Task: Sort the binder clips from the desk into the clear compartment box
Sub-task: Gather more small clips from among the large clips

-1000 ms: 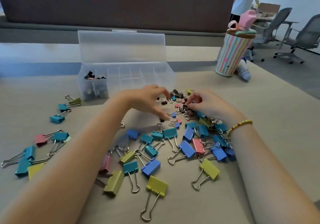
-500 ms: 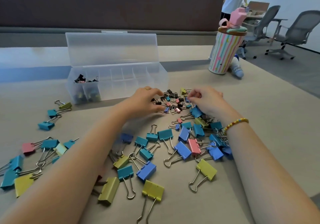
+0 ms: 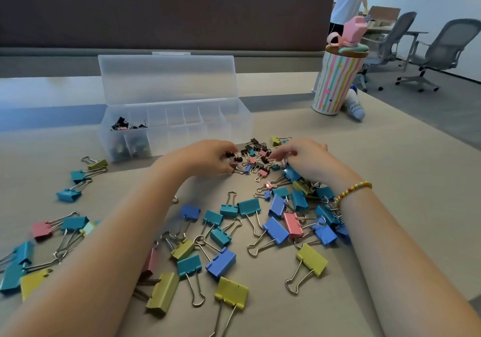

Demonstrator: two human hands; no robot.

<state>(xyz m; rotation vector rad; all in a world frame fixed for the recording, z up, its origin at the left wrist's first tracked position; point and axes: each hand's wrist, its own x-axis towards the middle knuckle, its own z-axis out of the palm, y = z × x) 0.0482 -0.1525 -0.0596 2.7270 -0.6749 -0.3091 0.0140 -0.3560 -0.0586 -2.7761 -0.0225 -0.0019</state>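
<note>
1. Beige desk surface (image 3: 390, 206) stretches toward a dark padded partition, with grey office chairs and a person in a white shirt standing off beyond its far right corner.
2. A clear plastic compartment box (image 3: 234, 125) with its lid standing open sits on the desk; this box is the landmark for what follows.
3. Its leftmost compartments hold small black binder clips (image 3: 122, 124); the compartments to the right of them look empty.
4. Just in front of the box's right end lies a heap of small black, pink and blue binder clips (image 3: 256, 158).
5. The left hand (image 3: 205, 157) reaches into that heap, fingers and thumb curled and pinching small black clips at its near-left edge.
6. The right hand (image 3: 307, 159) rests on the heap's right side, fingers bent down among the clips; I cannot tell whether it grips any. A beaded bracelet (image 3: 352, 189) circles its wrist.
7. Nearer the viewer than the box, large blue, teal, yellow and pink binder clips (image 3: 276, 230) lie scattered between and under the forearms, with more in front of the box's left end.
8. A striped tumbler with a pink lid (image 3: 335, 84) stands well to the right of the box.
</note>
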